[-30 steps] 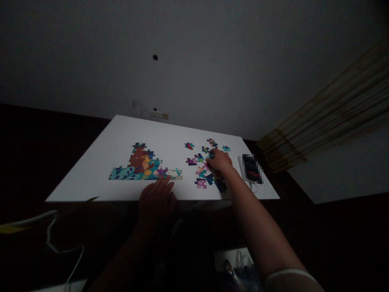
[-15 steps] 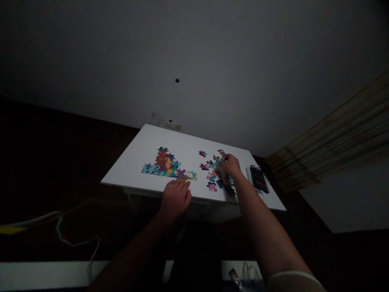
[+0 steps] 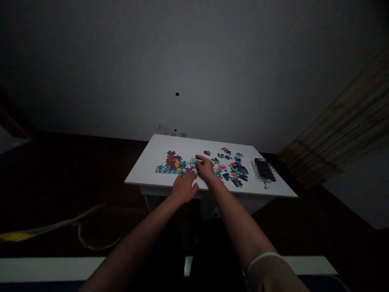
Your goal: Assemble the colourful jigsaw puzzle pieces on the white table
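Leftward from the loose pieces [image 3: 235,172], right hand [image 3: 206,169] pinches one beside the assembled puzzle [image 3: 174,165]; left hand [image 3: 184,188] rests flat at the table [image 3: 146,166] edge.

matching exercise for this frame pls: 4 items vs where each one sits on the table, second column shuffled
Items:
1. assembled puzzle section
2. loose puzzle pieces
3. blurred dark object
4. left hand

Places:
A. near the table's right edge
B. at the table's near edge, below the assembled section
C. left part of the tabletop
D. scattered between the right hand and the blurred object

Pairs: 1-C, 2-D, 3-A, 4-B
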A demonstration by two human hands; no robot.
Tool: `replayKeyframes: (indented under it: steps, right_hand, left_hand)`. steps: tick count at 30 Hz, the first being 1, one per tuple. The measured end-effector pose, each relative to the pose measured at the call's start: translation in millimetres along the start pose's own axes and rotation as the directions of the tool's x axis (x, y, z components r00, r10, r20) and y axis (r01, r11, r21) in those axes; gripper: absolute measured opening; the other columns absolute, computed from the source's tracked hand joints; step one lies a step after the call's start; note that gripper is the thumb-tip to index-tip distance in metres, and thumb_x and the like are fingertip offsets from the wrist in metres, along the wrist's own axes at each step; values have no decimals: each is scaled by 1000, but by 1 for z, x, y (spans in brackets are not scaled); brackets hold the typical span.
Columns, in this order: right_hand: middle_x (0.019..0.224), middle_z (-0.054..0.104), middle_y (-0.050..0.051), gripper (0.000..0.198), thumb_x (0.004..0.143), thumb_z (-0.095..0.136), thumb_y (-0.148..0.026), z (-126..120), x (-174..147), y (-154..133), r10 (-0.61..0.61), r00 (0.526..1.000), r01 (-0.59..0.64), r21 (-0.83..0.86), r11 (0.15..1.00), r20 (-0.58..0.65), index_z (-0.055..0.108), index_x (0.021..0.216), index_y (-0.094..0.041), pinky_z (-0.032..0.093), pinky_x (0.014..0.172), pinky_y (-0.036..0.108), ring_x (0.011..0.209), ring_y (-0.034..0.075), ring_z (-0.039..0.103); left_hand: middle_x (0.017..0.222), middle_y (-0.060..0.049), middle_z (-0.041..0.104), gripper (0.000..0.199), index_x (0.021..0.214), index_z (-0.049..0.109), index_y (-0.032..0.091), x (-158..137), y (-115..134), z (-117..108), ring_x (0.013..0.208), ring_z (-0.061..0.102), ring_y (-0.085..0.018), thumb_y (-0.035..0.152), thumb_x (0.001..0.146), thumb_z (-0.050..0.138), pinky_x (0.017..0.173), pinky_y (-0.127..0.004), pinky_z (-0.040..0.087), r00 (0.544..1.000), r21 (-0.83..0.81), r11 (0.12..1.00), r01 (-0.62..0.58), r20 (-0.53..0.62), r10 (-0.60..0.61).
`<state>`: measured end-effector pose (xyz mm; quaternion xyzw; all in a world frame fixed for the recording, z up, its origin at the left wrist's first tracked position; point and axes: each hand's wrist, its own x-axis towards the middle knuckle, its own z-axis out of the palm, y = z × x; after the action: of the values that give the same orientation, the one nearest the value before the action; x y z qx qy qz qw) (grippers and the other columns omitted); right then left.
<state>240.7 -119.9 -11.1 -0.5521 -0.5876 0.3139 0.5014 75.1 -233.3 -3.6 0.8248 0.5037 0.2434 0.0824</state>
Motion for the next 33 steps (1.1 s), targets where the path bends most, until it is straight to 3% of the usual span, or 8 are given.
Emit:
replayKeyframes:
  steps: [3,5,10,13,17,25,33]
  right_hand:
    - [116,87,12,50,89,69,-23,1,1,2,-19,1000,20,-43,999,15,84,136,-17,64,103,42,102,25,81]
    - [113,87,12,49,91,69,-25,1,0,3,-52,999,53,-81,995,11,85,136,-16,64,102,42,99,26,81]
    - [110,87,11,39,93,67,-31,5,-2,10,-186,982,180,-139,974,-33,87,124,-19,62,99,41,98,26,78]
    - [91,82,6,34,90,68,-36,5,-1,14,-144,986,135,-104,985,-86,84,114,-19,60,85,36,84,24,75]
    - [85,78,3,32,90,70,-41,3,-2,14,-65,990,62,-26,998,-122,80,110,-18,57,75,32,77,23,72]
    - [93,81,4,19,98,73,-27,6,-8,0,-93,995,84,-287,954,-19,83,113,-21,53,85,32,88,22,74]
    - [110,84,11,30,103,78,-27,7,-13,-9,-108,993,119,-506,854,51,83,131,-20,52,96,35,114,29,71]
  left_hand:
    - [172,-16,63,40,143,77,21,17,-37,-25,157,62,-33,27,106,63,131,-51,49,996,17,999,48,-77,-47]
    - [164,-15,70,38,141,79,22,27,-65,-41,157,60,-34,28,109,59,133,-52,46,985,62,992,107,-140,-97]
    - [163,-12,71,51,160,69,27,35,-105,-57,149,65,-34,42,115,49,128,-54,48,980,147,972,185,-104,-171]
    - [164,-10,71,54,163,68,29,33,-111,-53,148,66,-34,45,114,51,126,-52,49,984,114,980,165,-82,-157]
    - [166,-9,71,53,161,70,30,33,-113,-51,149,66,-33,45,112,55,129,-51,48,988,62,988,139,-73,-135]
    - [164,-7,72,53,161,71,30,33,-112,-54,145,69,-34,47,114,53,127,-50,51,986,46,988,149,-83,-144]
    - [160,-8,75,54,160,73,30,33,-114,-54,142,71,-34,51,115,54,122,-48,54,984,38,987,158,-86,-154]
